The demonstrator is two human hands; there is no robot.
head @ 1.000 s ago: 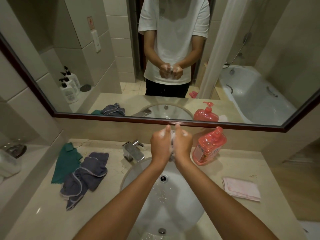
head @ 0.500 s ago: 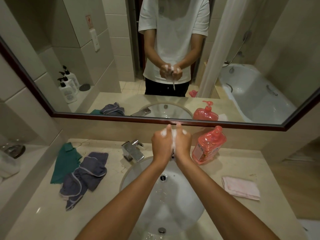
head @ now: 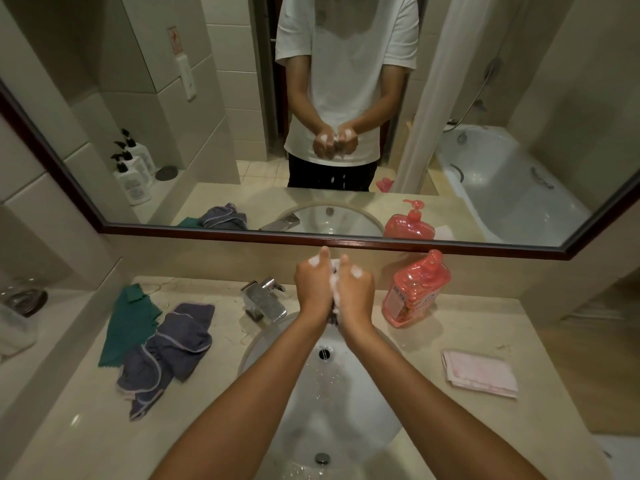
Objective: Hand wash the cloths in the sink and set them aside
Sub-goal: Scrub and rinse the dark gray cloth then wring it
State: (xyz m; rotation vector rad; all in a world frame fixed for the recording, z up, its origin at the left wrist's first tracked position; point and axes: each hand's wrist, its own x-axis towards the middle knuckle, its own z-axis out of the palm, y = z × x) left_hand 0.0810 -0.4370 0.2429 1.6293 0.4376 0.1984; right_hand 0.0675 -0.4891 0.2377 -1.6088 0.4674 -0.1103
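A small soapy cloth (head: 334,284) is bunched between the two hands above the back of the white sink (head: 363,420), held clear of the basin. Only a sliver of it shows between the palms, dark under the white suds, so its colour and shape are hard to tell. The left hand (head: 313,285) and the right hand (head: 356,289) press together knuckle to knuckle, the fingers of both curled round the cloth and gripping it, thumbs pointing away toward the mirror (head: 346,239). Foam sits on the backs of both hands. Drops and suds speckle the basin below them.

Just left of the hands stands the chrome tap (head: 265,299) at the sink's rim. Just right of them, on the bench (head: 519,427), stands a red pump bottle (head: 415,289). Farther right on the bench lies a folded pink cloth (head: 479,374), flat and well apart from the sink. On the left side of the bench a crumpled blue-grey cloth (head: 173,348) with pale edging lies partly over a green cloth (head: 130,320). The mirror reflects the person in a white T-shirt with both hands clasped together.
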